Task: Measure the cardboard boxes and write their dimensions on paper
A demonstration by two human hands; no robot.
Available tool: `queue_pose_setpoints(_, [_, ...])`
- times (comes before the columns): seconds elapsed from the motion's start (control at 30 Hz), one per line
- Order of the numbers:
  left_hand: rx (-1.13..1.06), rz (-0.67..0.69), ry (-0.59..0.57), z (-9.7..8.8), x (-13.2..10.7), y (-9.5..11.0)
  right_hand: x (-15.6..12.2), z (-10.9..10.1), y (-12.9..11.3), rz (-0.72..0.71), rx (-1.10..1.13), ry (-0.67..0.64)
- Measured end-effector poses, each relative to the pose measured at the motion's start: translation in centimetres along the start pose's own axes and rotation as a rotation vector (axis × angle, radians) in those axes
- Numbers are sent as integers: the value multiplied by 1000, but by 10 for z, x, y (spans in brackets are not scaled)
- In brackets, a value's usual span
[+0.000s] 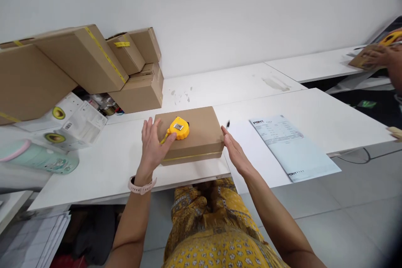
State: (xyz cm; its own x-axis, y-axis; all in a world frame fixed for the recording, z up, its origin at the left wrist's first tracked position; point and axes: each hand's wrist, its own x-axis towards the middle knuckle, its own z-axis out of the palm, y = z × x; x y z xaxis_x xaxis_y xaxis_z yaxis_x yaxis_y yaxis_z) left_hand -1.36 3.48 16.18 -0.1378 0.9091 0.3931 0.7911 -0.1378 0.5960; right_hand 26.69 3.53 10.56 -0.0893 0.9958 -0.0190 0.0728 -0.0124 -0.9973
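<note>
A flat brown cardboard box (201, 136) with a yellow tape line along its front lies on the white table (103, 167) before me. A yellow tape measure (179, 129) rests on its lid. My left hand (153, 146) lies open against the box's left side, thumb near the tape measure's strap. My right hand (235, 150) is open and flat against the box's right edge. Neither hand grips anything.
Stacked cardboard boxes (78, 58) lean at the back left, over white cartons (72, 123) and a pale green cylinder (40, 157). A printed sheet (292, 146) and a black pen (228, 124) lie right of the box. Another person's hand (381, 55) holds a yellow tool far right.
</note>
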Motion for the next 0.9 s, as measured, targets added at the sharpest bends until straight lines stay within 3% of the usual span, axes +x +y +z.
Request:
queue_pose_setpoints(0.1, [128,155,-16,12,0,24,1,-7,-1,-101,-62,101])
queue_pose_setpoints(0.2, [162,143,-53,27,6,36,2,-7,-11,-238,-187,165])
queue_pose_setpoints(0.3, [-39,62,-52,30,12,37,2,-1,-26,-355,-273,156])
queue_pose_setpoints(0.37, [-339,-33,-167,22,14,37,4,4,-38,-391,-244,127])
queue_pose_setpoints(0.47, [-824,-176,-473,2,12,42,13,15,-56,-285,-20,-64])
queue_pose_setpoints(0.53, [-1000,-215,-584,-8,11,45,21,22,-65,-158,172,-265])
queue_pose_setpoints(0.63, [-1056,-192,-600,-15,11,44,31,30,-74,-36,322,-427])
queue_pose_setpoints(0.9, [-999,-136,-566,-23,18,29,46,45,-85,47,330,-420])
